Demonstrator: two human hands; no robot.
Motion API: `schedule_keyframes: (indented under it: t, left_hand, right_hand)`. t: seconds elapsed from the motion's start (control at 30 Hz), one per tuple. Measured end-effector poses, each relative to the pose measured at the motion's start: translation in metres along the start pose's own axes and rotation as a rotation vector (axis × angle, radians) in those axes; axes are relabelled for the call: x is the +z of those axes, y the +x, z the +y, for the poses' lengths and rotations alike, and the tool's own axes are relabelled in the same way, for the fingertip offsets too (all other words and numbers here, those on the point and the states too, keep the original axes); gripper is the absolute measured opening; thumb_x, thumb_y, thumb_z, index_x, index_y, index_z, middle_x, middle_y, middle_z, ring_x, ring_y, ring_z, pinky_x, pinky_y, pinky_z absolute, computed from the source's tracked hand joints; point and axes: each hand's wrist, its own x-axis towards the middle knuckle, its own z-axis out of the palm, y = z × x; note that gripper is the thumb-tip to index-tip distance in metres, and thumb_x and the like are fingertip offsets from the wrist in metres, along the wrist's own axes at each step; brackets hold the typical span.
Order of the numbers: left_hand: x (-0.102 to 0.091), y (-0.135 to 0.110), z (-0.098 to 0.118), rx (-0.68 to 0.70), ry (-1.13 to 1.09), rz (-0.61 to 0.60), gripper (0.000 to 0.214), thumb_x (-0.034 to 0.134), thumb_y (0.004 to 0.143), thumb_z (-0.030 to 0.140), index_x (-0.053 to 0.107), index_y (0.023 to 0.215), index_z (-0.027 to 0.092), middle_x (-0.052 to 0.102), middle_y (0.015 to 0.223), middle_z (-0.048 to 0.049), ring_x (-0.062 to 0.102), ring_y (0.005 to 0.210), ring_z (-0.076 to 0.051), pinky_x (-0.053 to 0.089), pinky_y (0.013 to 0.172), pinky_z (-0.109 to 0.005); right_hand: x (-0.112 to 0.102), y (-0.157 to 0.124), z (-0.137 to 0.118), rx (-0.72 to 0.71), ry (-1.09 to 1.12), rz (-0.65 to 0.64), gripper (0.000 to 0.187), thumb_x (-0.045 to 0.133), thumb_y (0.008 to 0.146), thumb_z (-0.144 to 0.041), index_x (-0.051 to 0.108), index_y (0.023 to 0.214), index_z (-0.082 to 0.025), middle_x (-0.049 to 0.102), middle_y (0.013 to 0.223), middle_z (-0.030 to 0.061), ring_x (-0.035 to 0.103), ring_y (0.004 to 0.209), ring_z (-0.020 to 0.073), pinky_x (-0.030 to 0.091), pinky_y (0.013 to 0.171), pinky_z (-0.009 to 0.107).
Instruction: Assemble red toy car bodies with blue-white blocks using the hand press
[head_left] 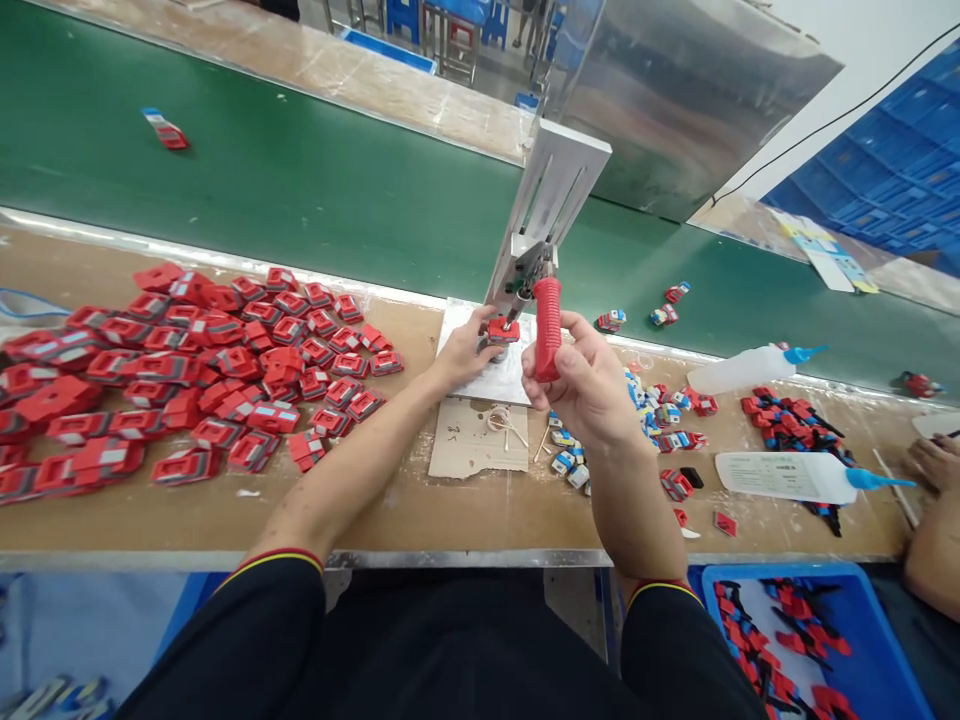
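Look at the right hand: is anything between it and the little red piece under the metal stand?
Yes. The right hand grips a red handle, and a metal rod slants down between that and the red piece. The left hand has its fingers right at the piece, with nothing visible in between.

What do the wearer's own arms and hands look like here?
The left hand and right hand are bare, with no gloves or wristwear visible. The forearms are uncovered too. The left sleeve and right sleeve are short and dark, each edged with red and yellow stripes.
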Motion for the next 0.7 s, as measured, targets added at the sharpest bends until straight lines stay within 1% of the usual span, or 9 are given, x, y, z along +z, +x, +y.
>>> schedule_keyframes:
  t: [0.1,0.17,0.3,0.4,0.57,0.7]
  left_hand:
    - [0.001,0.001,0.001,-0.001,0.018,0.001,0.058,0.079,0.085,0.018,0.056,0.138,0.025,0.081,0.119,-0.0078,0.078,0.110,-0.025,0.062,0.101,-0.044]
    - [0.001,0.002,0.003,0.006,0.029,-0.001,0.053,0.079,0.084,0.018,0.059,0.133,0.024,0.081,0.119,-0.0079,0.078,0.109,-0.026,0.061,0.101,-0.043]
    - [0.000,0.004,0.007,-0.015,0.023,-0.011,0.048,0.081,0.082,0.018,0.060,0.125,0.024,0.080,0.118,-0.0079,0.076,0.112,-0.027,0.060,0.101,-0.044]
    - [0.000,0.005,0.011,-0.048,-0.005,-0.005,0.045,0.081,0.082,0.017,0.060,0.120,0.024,0.080,0.116,-0.0071,0.076,0.110,-0.027,0.060,0.099,-0.044]
    - [0.001,0.005,0.013,-0.061,-0.043,-0.003,0.042,0.081,0.081,0.017,0.060,0.117,0.025,0.080,0.112,-0.0053,0.076,0.108,-0.027,0.060,0.097,-0.043]
    - [0.001,0.004,0.012,-0.065,-0.057,-0.004,0.038,0.080,0.082,0.019,0.062,0.115,0.025,0.080,0.111,-0.0049,0.075,0.108,-0.026,0.060,0.095,-0.042]
  right_hand:
    - [0.000,0.001,0.007,0.028,0.035,-0.003,0.082,0.094,0.067,-0.068,0.049,0.124,-0.031,0.064,0.076,-0.0060,0.062,0.059,0.0132,0.052,0.050,0.029]
    - [0.000,0.000,0.010,0.034,0.044,-0.005,0.080,0.095,0.066,-0.066,0.050,0.122,-0.030,0.063,0.075,-0.0062,0.062,0.059,0.0130,0.050,0.049,0.028]
    - [0.003,-0.004,-0.001,0.022,0.027,0.017,0.074,0.092,0.069,-0.068,0.054,0.117,-0.029,0.061,0.076,-0.0051,0.057,0.056,0.0111,0.047,0.047,0.028]
    - [0.005,-0.005,-0.006,0.018,0.005,0.029,0.073,0.088,0.072,-0.073,0.054,0.118,-0.028,0.059,0.077,-0.0048,0.055,0.056,0.0108,0.047,0.048,0.029]
    - [0.004,-0.003,0.009,0.046,-0.027,0.000,0.077,0.089,0.069,-0.074,0.053,0.119,-0.029,0.065,0.073,-0.0042,0.064,0.060,0.0151,0.050,0.050,0.029]
    - [-0.002,-0.007,0.016,0.043,-0.091,-0.037,0.068,0.088,0.075,-0.069,0.058,0.118,-0.026,0.072,0.078,0.0000,0.073,0.069,0.0188,0.053,0.053,0.030]
